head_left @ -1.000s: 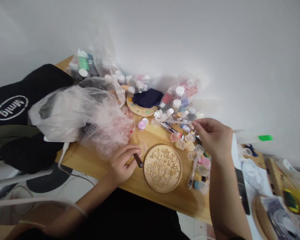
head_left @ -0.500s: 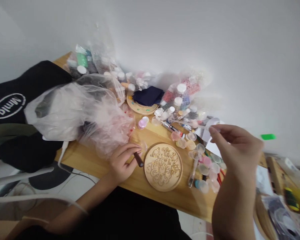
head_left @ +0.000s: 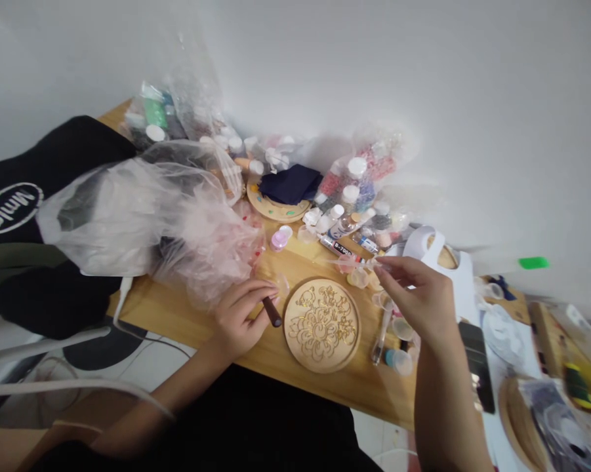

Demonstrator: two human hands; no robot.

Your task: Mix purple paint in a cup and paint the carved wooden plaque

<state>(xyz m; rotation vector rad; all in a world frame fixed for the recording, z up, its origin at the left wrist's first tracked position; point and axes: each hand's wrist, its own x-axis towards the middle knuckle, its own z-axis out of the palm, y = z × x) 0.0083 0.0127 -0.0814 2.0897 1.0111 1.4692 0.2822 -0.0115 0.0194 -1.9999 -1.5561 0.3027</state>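
Observation:
My left hand (head_left: 241,318) is closed around a dark brown rod-like handle (head_left: 272,313), whose far end is hidden by my fingers. A small clear cup (head_left: 283,284) shows right beside those fingertips; I cannot tell whether they hold it. To the right, a round wooden plaque (head_left: 322,326) with gold raised floral lines lies on the table. Above the small cups, my right hand (head_left: 420,292) pinches a thin translucent stick (head_left: 347,262) that points left. Its exact kind is unclear.
Several small lidded cups (head_left: 398,360) and a clear-handled pen-like tool (head_left: 381,337) lie right of the plaque. Behind are a B-7000 glue tube (head_left: 342,249), bottles (head_left: 350,195) and dark blue cloth (head_left: 290,185). Plastic bags (head_left: 187,223) cover the left side.
My right hand has moved left with the translucent stick, uncovering the white bag and a dark phone-like object at the right. My left hand stays in place beside the plaque.

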